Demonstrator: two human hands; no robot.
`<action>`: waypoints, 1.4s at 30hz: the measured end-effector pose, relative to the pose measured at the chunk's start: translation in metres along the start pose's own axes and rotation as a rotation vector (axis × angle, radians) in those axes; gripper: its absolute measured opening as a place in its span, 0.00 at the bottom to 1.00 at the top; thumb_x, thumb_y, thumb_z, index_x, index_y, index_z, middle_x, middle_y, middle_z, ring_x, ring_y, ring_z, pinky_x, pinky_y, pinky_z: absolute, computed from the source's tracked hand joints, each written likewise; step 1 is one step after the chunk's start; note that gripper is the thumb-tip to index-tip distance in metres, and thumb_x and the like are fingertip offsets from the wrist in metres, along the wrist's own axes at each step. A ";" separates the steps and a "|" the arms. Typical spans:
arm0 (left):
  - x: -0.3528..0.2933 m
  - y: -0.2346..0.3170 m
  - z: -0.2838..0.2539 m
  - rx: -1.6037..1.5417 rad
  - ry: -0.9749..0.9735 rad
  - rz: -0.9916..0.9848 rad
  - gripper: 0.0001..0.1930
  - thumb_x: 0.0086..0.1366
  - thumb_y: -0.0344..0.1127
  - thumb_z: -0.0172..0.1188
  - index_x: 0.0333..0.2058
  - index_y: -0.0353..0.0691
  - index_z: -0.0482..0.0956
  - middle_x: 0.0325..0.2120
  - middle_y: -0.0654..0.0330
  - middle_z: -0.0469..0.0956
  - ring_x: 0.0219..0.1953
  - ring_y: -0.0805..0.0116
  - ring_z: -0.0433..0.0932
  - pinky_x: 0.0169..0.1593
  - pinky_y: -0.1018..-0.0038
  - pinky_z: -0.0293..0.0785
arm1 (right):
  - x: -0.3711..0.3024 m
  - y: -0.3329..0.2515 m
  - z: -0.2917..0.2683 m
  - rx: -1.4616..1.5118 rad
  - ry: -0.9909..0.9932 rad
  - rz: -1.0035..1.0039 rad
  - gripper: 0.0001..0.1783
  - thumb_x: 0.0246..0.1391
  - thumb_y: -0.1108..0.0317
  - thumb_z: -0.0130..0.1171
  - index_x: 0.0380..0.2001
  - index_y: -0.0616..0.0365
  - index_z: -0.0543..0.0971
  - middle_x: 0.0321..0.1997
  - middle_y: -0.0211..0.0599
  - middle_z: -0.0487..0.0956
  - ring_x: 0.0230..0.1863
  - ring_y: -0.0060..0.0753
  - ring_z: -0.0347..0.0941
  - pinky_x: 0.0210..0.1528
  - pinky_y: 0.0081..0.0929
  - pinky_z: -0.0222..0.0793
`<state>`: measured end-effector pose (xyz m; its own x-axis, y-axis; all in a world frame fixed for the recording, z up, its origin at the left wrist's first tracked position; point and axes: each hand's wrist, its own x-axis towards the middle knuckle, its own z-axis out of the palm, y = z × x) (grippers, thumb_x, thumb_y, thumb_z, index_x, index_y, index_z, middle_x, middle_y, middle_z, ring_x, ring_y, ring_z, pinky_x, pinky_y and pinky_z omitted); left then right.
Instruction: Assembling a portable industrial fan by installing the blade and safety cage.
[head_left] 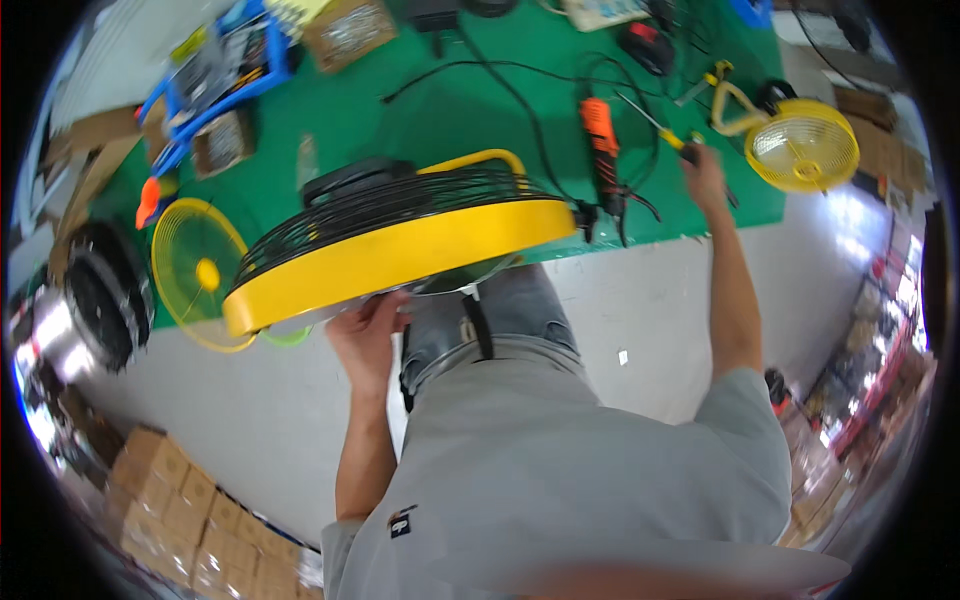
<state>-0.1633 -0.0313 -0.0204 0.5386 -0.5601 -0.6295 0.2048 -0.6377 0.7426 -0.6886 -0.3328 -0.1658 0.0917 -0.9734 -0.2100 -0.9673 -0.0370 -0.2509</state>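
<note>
A big fan with a yellow ring [420, 248] and a black wire guard [380, 205] lies tilted along the near edge of the green table. My left hand [368, 335] is at the ring's lower side, fingers curled against the fan; a strip of grey metal shows beside them, and the fingertips are partly hidden. Out to the right, my right hand [706, 178] is closed round the handle of a yellow and black screwdriver [668, 135], its shaft pointing away to the left. An orange and black power screwdriver [602, 145] lies left of that hand.
A small yellow fan [802, 146] is at the table's right end. A yellow round grille [200, 275] leans at the left edge. Black cables [515, 85] cross the table [440, 115]. A blue basket [225, 95] and cardboard boxes [350, 35] stand at the far left.
</note>
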 end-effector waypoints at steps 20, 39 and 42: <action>0.000 0.002 0.001 -0.083 0.000 -0.002 0.08 0.64 0.27 0.69 0.29 0.27 0.88 0.22 0.58 0.84 0.20 0.77 0.78 0.25 0.79 0.74 | -0.152 -0.418 -0.206 0.544 -0.112 -0.962 0.27 0.51 0.57 0.77 0.45 0.46 0.69 0.41 0.44 0.76 0.37 0.34 0.72 0.37 0.33 0.71; 0.001 -0.008 0.001 -0.097 -0.014 0.029 0.05 0.63 0.26 0.70 0.33 0.28 0.87 0.23 0.60 0.84 0.22 0.77 0.78 0.27 0.79 0.76 | -0.154 -0.447 -0.151 0.536 -0.114 -1.097 0.19 0.40 0.75 0.74 0.36 0.56 0.77 0.42 0.43 0.77 0.35 0.42 0.76 0.31 0.32 0.73; 0.001 -0.005 0.001 -0.062 -0.010 0.034 0.06 0.63 0.26 0.71 0.32 0.28 0.87 0.22 0.60 0.84 0.21 0.77 0.77 0.27 0.79 0.75 | -0.152 -0.446 -0.152 0.510 -0.166 -1.141 0.21 0.41 0.75 0.73 0.39 0.56 0.76 0.42 0.44 0.76 0.36 0.41 0.76 0.32 0.31 0.73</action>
<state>-0.1652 -0.0291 -0.0253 0.5380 -0.5863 -0.6056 0.2370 -0.5842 0.7762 -0.3070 -0.2029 0.1213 0.8773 -0.4037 0.2596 -0.1204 -0.7087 -0.6951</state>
